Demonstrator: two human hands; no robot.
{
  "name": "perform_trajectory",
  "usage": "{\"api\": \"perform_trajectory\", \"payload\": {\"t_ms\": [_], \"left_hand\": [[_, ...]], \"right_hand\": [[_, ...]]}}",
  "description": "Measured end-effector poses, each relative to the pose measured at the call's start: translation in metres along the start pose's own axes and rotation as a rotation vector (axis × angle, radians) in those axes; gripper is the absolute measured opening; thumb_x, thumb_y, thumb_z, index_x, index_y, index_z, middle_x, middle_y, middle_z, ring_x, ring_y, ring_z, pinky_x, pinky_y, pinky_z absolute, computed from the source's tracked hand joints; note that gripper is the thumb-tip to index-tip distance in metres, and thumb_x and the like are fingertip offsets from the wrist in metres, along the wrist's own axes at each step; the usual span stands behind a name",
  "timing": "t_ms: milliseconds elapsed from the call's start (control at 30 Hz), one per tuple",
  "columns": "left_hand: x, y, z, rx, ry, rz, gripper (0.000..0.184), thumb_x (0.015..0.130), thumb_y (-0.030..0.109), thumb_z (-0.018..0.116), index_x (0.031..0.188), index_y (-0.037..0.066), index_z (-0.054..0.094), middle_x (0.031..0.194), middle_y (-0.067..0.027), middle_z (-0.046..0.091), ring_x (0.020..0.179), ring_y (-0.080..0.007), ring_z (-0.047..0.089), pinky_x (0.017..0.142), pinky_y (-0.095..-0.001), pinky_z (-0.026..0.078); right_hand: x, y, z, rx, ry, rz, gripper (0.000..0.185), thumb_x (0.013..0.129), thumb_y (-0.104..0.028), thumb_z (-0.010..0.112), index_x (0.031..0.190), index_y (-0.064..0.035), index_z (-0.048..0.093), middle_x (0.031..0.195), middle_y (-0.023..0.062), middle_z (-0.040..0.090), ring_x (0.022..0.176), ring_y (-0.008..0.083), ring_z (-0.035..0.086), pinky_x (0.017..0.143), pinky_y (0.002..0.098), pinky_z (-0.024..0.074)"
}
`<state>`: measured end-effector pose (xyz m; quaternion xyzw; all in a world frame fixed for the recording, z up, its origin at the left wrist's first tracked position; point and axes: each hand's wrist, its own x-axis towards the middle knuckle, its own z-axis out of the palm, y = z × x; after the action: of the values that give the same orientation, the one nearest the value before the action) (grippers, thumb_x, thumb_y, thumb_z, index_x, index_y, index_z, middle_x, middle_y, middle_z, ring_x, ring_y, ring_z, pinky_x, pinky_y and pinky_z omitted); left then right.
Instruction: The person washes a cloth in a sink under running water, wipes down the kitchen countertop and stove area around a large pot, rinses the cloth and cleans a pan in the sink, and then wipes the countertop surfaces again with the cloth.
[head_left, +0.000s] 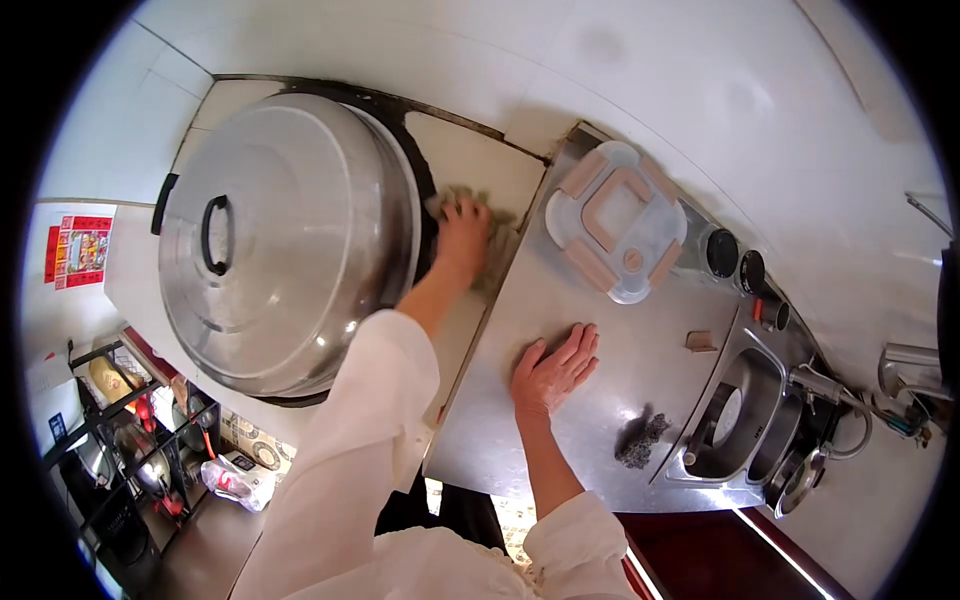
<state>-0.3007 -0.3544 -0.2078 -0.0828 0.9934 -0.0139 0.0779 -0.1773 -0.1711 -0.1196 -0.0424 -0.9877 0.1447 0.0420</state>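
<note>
My left hand presses a greenish-brown cloth onto the cream tiled ledge, its fingers bent over the cloth. Right beside it stands a large metal pot lid with a black handle, covering the round cooking place. The cloth's edge near the lid looks smeared. My right hand rests palm down on the stainless steel counter, fingers stretched out, holding nothing. Beyond it lies a clear food container lid with beige clips. A dark grey scouring pad sits to the right of that hand.
At the right, a sink with a faucet is set into the counter. Two dark-topped jars and a small brown piece are near the wall. A black rack with utensils stands lower left, beside a plastic bag.
</note>
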Motion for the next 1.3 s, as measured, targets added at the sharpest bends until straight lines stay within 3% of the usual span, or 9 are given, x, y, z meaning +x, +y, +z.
{"api": "perform_trajectory", "payload": {"t_ms": [233,333,467,667,833,967,1067,1200,1300], "left_hand": [[-0.09,-0.008,-0.016,-0.294,-0.129,0.263,0.045,0.075,0.012,0.063,0.117,0.007,0.049,0.118,-0.0212,0.045,0.104,-0.0406,0.051,0.079,-0.0434,0.052],[-0.075,-0.017,-0.036,-0.529,-0.426,0.199,0.042,0.071,0.009,0.065,0.111,0.006,0.052,0.111,-0.0219,0.051,0.101,-0.0423,0.054,0.082,-0.047,0.05],[-0.001,-0.02,-0.053,-0.752,-0.039,-0.121,0.04,0.069,0.007,0.063,0.107,0.003,0.051,0.1,-0.0256,0.053,0.091,-0.0432,0.057,0.079,-0.0504,0.047],[0.104,-0.079,-0.053,-0.523,0.295,-0.283,0.042,0.07,0.014,0.066,0.104,-0.001,0.047,0.101,-0.0259,0.053,0.092,-0.0418,0.055,0.08,-0.0482,0.048],[0.151,-0.109,-0.012,-0.375,0.211,-0.349,0.061,0.066,0.029,0.076,0.109,-0.003,0.047,0.107,-0.0233,0.053,0.101,-0.0377,0.053,0.083,-0.0444,0.047],[0.14,-0.041,-0.004,-0.395,0.229,-0.328,0.059,0.062,0.021,0.074,0.114,0.003,0.052,0.117,-0.0209,0.054,0.113,-0.0399,0.048,0.094,-0.0482,0.04],[0.112,0.017,0.021,-0.472,0.143,0.114,0.053,0.066,0.019,0.071,0.117,0.016,0.058,0.127,-0.0095,0.053,0.118,-0.0307,0.047,0.097,-0.0493,0.038],[0.087,0.026,0.022,-0.663,0.132,0.204,0.05,0.069,0.002,0.06,0.116,0.019,0.06,0.128,0.0042,0.053,0.12,-0.0271,0.044,0.096,-0.0507,0.036],[0.044,0.017,0.02,-0.721,0.151,0.223,0.053,0.066,0.001,0.061,0.116,0.018,0.06,0.13,0.0023,0.052,0.121,-0.0274,0.043,0.096,-0.0486,0.035]], "right_hand": [[0.0,-0.001,-0.002,-0.02,0.01,0.002,0.064,0.085,-0.026,0.049,0.138,0.003,0.029,0.148,0.0191,0.026,0.138,0.0364,0.021,0.111,0.0541,0.0144],[0.001,-0.002,-0.002,-0.007,0.019,-0.004,0.064,0.085,-0.026,0.049,0.138,0.0029,0.029,0.147,0.0189,0.026,0.138,0.036,0.021,0.111,0.0539,0.0144],[0.002,-0.003,-0.004,-0.007,-0.019,0.025,0.065,0.085,-0.027,0.049,0.138,0.0029,0.028,0.147,0.0192,0.026,0.138,0.036,0.021,0.111,0.0539,0.0136],[0.002,-0.002,-0.002,-0.036,-0.024,0.025,0.065,0.084,-0.027,0.05,0.138,0.0032,0.029,0.147,0.02,0.026,0.138,0.0368,0.021,0.112,0.054,0.0128],[0.005,-0.002,-0.001,-0.001,-0.02,0.044,0.065,0.083,-0.026,0.051,0.138,0.0029,0.03,0.147,0.0203,0.027,0.137,0.037,0.023,0.111,0.0547,0.0133],[0.006,-0.004,-0.008,0.015,-0.059,0.056,0.064,0.084,-0.025,0.051,0.137,0.0026,0.03,0.147,0.0207,0.027,0.137,0.0371,0.023,0.111,0.0552,0.0135],[0.004,-0.001,-0.002,-0.006,-0.029,0.028,0.064,0.084,-0.026,0.051,0.137,0.0025,0.03,0.147,0.0207,0.027,0.137,0.0371,0.023,0.111,0.0551,0.0134],[0.006,0.001,-0.002,-0.017,-0.034,0.001,0.064,0.085,-0.025,0.05,0.138,0.0027,0.03,0.147,0.0208,0.027,0.138,0.0372,0.022,0.111,0.0548,0.0136],[0.001,-0.003,-0.002,-0.017,-0.037,-0.011,0.064,0.085,-0.026,0.049,0.138,0.0028,0.029,0.147,0.0209,0.027,0.138,0.037,0.022,0.111,0.0545,0.0141]]}}
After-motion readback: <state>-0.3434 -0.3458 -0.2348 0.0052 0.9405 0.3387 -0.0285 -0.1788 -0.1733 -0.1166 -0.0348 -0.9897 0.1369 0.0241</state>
